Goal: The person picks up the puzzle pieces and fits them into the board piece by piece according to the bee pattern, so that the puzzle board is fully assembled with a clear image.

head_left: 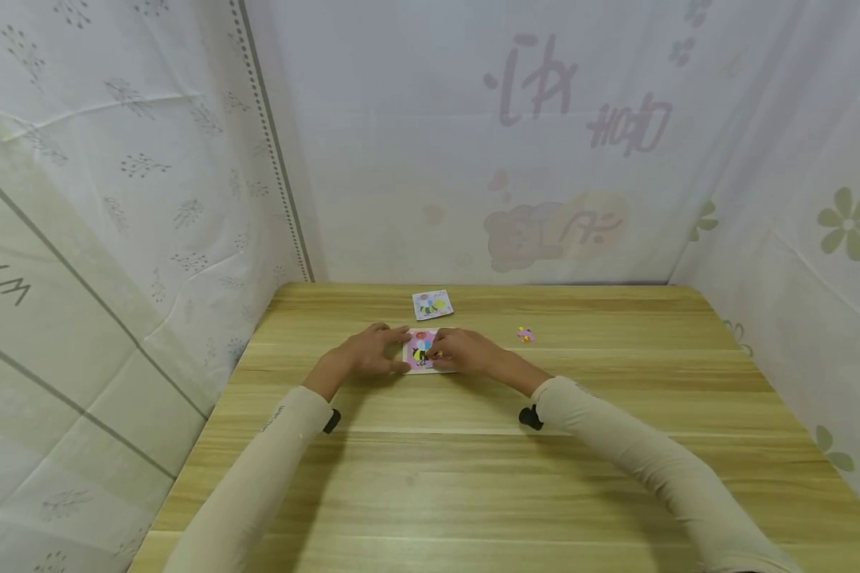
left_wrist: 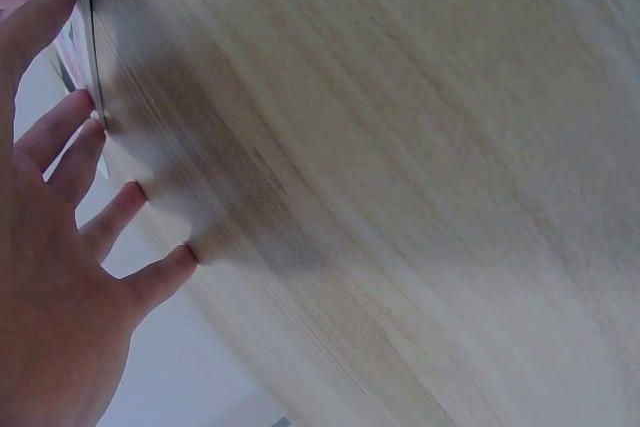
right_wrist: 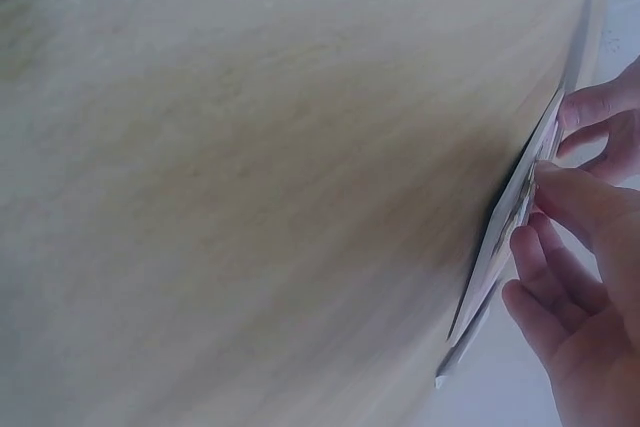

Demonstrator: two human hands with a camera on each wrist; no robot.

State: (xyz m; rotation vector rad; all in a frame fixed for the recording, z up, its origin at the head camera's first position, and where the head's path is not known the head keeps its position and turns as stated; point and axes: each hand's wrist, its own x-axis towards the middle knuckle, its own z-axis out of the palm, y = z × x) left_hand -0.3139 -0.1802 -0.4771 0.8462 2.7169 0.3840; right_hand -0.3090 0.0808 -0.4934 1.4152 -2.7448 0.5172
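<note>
A small pale-framed puzzle board (head_left: 419,362) with a bee picture on pink lies on the table. My left hand (head_left: 374,350) steadies it at the left side, fingers spread and fairly straight. In the left wrist view, fingertips (left_wrist: 75,107) touch the board's edge while other fingers rest on the wood. My right hand (head_left: 466,350) reaches over the board's right half, its thumb and fingertips pinching a small puzzle piece close over the picture. Those fingers mostly hide the piece and that side of the board. The right wrist view shows the thumb (right_wrist: 575,192) right at the board's surface.
Behind the board lies a square picture card (head_left: 432,305) with a similar bee. A few loose pink and yellow puzzle pieces (head_left: 526,335) lie to the right. Printed curtains (head_left: 401,143) hang around the wooden table (head_left: 416,485) at the back and sides.
</note>
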